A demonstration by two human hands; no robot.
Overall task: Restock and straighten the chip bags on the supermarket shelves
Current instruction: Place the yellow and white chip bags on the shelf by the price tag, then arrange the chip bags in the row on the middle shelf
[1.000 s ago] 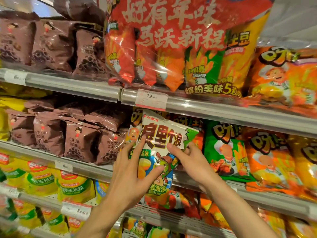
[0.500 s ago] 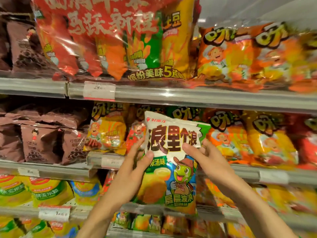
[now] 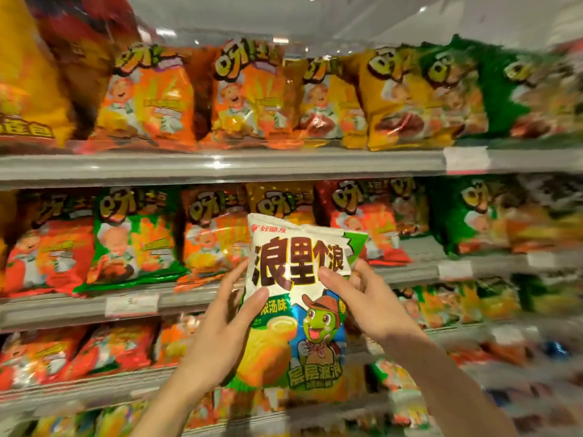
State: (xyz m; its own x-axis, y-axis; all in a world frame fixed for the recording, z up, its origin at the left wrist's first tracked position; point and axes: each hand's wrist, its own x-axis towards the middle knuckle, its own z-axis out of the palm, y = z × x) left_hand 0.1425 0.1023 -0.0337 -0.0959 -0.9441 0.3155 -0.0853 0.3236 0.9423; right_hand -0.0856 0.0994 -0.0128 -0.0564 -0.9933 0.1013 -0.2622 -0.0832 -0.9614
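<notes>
I hold a white and green chip bag [image 3: 299, 298] with a cartoon turtle upright in front of the shelves. My left hand [image 3: 220, 335] grips its left edge, thumb on the front. My right hand [image 3: 369, 304] grips its right edge, thumb across the dark lettering. Behind the bag, the middle shelf [image 3: 79, 305] carries a row of orange, green and red chip bags [image 3: 135, 241]. The top shelf [image 3: 220, 167] holds larger orange and yellow bags [image 3: 249, 96], with green ones to the right. The right side is blurred.
White price tags [image 3: 132, 305] sit on the shelf rails. Lower shelves hold more orange and red bags [image 3: 104, 351]. A large yellow bag [image 3: 28, 83] stands at the top left. The shelving runs on past the right edge.
The view has swung right along the shelves: the brown bags and the red multipack have left the frame. Both hands keep the turtle bag, carried right with me and clear of the shelf.
</notes>
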